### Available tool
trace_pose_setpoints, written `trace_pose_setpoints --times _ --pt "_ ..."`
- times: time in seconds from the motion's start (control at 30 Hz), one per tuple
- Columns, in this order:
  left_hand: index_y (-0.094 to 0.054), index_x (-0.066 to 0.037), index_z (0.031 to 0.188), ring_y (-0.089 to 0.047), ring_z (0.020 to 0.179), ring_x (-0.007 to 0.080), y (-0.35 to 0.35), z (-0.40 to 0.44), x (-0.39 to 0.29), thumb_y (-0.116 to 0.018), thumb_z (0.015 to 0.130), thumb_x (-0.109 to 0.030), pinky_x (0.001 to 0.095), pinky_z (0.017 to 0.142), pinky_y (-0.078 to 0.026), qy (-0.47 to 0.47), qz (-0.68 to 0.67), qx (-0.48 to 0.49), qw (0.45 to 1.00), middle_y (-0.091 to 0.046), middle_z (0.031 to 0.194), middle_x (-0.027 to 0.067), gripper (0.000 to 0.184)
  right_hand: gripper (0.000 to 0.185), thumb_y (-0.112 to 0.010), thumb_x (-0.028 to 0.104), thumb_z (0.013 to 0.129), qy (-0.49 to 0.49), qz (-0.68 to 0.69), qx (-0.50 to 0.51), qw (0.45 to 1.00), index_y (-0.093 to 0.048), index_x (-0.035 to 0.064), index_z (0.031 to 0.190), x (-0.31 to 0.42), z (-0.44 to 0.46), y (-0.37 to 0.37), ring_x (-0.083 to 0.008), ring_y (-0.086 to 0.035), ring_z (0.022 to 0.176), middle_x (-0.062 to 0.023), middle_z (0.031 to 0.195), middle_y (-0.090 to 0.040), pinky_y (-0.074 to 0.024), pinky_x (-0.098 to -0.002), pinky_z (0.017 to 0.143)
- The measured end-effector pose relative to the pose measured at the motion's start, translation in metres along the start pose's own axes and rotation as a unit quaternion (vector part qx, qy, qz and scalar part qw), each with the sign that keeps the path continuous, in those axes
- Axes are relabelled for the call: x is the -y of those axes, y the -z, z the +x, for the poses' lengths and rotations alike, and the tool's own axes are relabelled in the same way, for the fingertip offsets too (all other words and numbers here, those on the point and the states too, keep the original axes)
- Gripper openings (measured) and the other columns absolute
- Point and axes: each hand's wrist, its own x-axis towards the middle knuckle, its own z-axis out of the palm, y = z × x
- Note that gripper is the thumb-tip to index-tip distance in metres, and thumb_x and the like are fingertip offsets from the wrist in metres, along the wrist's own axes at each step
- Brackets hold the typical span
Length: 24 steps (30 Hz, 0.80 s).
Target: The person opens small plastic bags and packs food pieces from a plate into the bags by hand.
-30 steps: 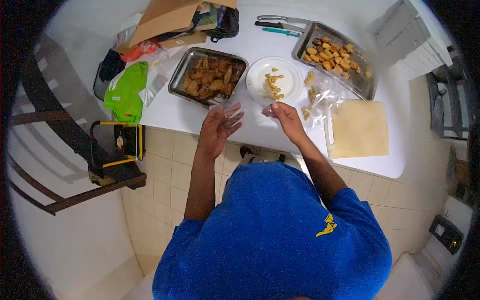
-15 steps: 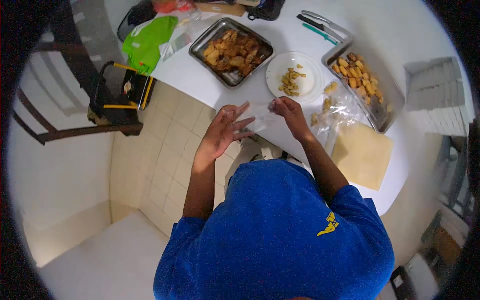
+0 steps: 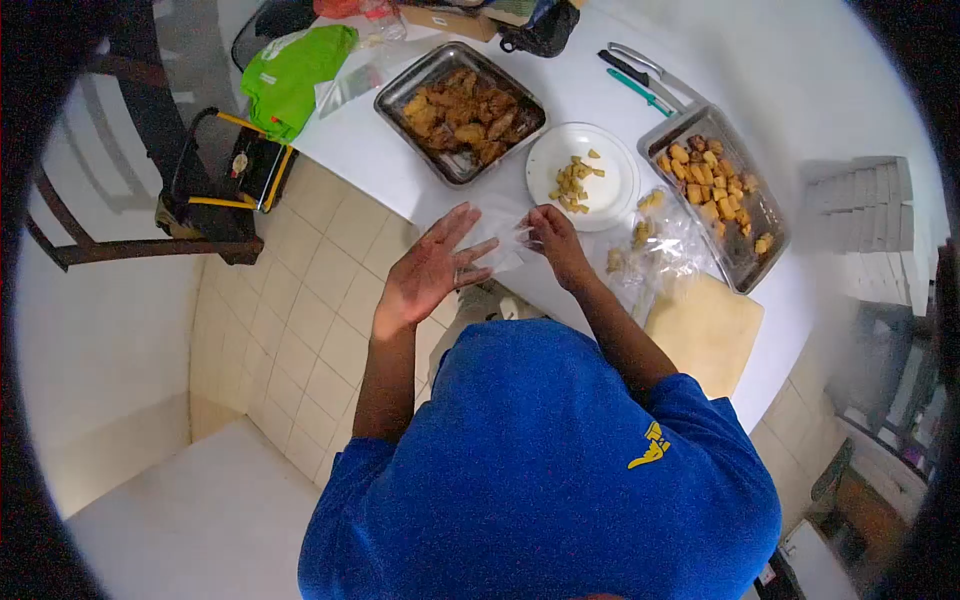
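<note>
A clear plastic bag [image 3: 508, 240] stretches between my hands at the table's front edge. My left hand [image 3: 428, 268] has its fingers spread, their tips at the bag's left side; I cannot make out whether they are inside it. With fingertips pinched together, my right hand [image 3: 555, 242] grips the bag's right side. Just beyond it lies a white plate [image 3: 618, 200] with small cut yellowish pieces [image 3: 572, 184]. To the right of my right hand, more clear bags [image 3: 682, 228] hold similar pieces.
A metal tray [image 3: 388, 98] of browned fried food stands at the back left. Another metal tray [image 3: 768, 262] holds golden chunks on the right. Knives [image 3: 640, 75] lie behind it. A cutting board [image 3: 715, 335] sits at front right, a green bag [image 3: 300, 80] at far left.
My left hand's fingers have spread wider, with the palm more upright. My right hand still pinches the plastic bag. The whole view has shifted and turned slightly.
</note>
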Motion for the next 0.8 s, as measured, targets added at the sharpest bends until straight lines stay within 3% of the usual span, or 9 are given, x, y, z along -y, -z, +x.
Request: trace_pose_setpoints --times 0.13,0.33,0.4,0.53,0.57,0.63,0.7,0.73,0.8 --pt "-0.021 -0.007 0.141 -0.025 0.132 0.0308 0.008 0.014 -0.012 -0.055 0.082 -0.048 0.0443 0.105 -0.024 0.026 0.105 -0.012 0.994 -0.019 0.147 0.012 0.079 0.021 -0.046 0.029 0.094 -0.014 0.137 -0.042 0.989 -0.044 0.0078 0.097 0.009 0.007 -0.005 -0.0177 -0.059 0.08 -0.0078 0.097 -0.057 -0.0497 -0.0329 0.071" --pt "-0.034 -0.007 0.135 -0.04 0.125 0.027 -0.044 0.002 -0.082 -0.056 0.085 -0.045 0.0412 0.103 -0.029 -0.112 0.312 0.02 0.943 -0.04 0.135 0.0115 0.066 0.027 -0.047 0.038 0.093 0.077 0.184 -0.028 0.979 -0.042 0.0122 0.097 0.045 0.037 -0.007 -0.0193 -0.059 0.071 -0.0075 0.099 -0.055 -0.0502 -0.0328 0.063" --pt "-0.04 -0.008 0.129 -0.047 0.115 0.0251 0.013 -0.003 -0.09 -0.056 0.085 -0.044 0.04 0.099 -0.033 -0.182 0.27 -0.039 0.945 -0.048 0.125 0.01 0.059 0.027 -0.047 0.04 0.092 0.109 0.173 -0.021 0.979 -0.042 0.0131 0.096 0.054 0.05 -0.01 -0.0178 -0.058 0.065 -0.0064 0.098 -0.056 -0.0501 -0.0324 0.06" --pt "-0.048 -0.009 0.115 -0.053 0.099 0.0203 0.041 0.046 -0.097 -0.047 0.088 -0.048 0.0404 0.087 -0.043 -0.301 0.232 -0.175 0.908 -0.054 0.11 0.0085 0.048 0.022 -0.045 0.036 0.093 0.147 0.184 0.008 0.972 -0.042 0.0146 0.096 0.073 0.063 -0.022 -0.013 -0.055 0.055 -0.0057 0.096 -0.058 -0.0501 -0.03 0.055" --pt "-0.047 -0.01 0.117 -0.052 0.094 0.0196 0.055 0.057 -0.088 -0.042 0.089 -0.052 0.0392 0.083 -0.044 -0.254 0.187 -0.161 0.935 -0.053 0.114 0.0071 0.051 0.021 -0.045 0.036 0.094 0.151 0.19 0.011 0.97 -0.043 0.0147 0.096 0.077 0.065 -0.026 -0.0125 -0.055 0.054 -0.0061 0.096 -0.058 -0.0503 -0.0298 0.055" --pt "-0.047 -0.01 0.116 -0.051 0.096 0.0162 0.036 0.058 -0.09 -0.05 0.084 -0.052 0.0343 0.08 -0.043 -0.108 0.118 -0.092 0.983 -0.055 0.104 0.0051 0.053 0.021 -0.044 0.035 0.094 0.145 0.181 -0.02 0.973 -0.042 0.0139 0.096 0.085 0.067 -0.034 -0.0119 -0.054 0.053 -0.0075 0.095 -0.058 -0.0495 -0.0263 0.051" --pt "-0.046 -0.009 0.116 -0.051 0.094 0.0153 0.008 0.059 -0.095 -0.053 0.085 -0.046 0.0336 0.078 -0.044 -0.099 0.199 -0.132 0.966 -0.055 0.105 0.0056 0.048 0.025 -0.047 0.039 0.092 0.153 0.159 -0.042 0.974 -0.043 0.014 0.094 0.089 0.067 -0.036 -0.01 -0.052 0.05 -0.0067 0.094 -0.058 -0.0466 -0.023 0.046" --pt "-0.046 -0.008 0.116 -0.052 0.093 0.0149 0.0 0.06 -0.095 -0.054 0.086 -0.042 0.0333 0.078 -0.044 -0.093 0.238 -0.153 0.955 -0.054 0.106 0.0058 0.047 0.022 -0.041 0.033 0.095 0.166 0.149 -0.014 0.975 -0.04 0.012 0.099 0.087 0.069 -0.029 -0.0129 -0.057 0.055 -0.0107 0.098 -0.059 -0.0517 -0.0263 0.05" --pt "-0.046 -0.006 0.114 -0.054 0.086 0.0141 -0.001 0.07 -0.095 -0.057 0.085 -0.033 0.0325 0.074 -0.046 -0.179 0.402 -0.112 0.891 -0.057 0.098 0.0056 0.041 0.021 -0.039 0.032 0.096 0.159 0.105 -0.012 0.982 -0.039 0.0116 0.1 0.09 0.067 -0.019 -0.0137 -0.058 0.057 -0.0108 0.1 -0.058 -0.0524 -0.0277 0.052"
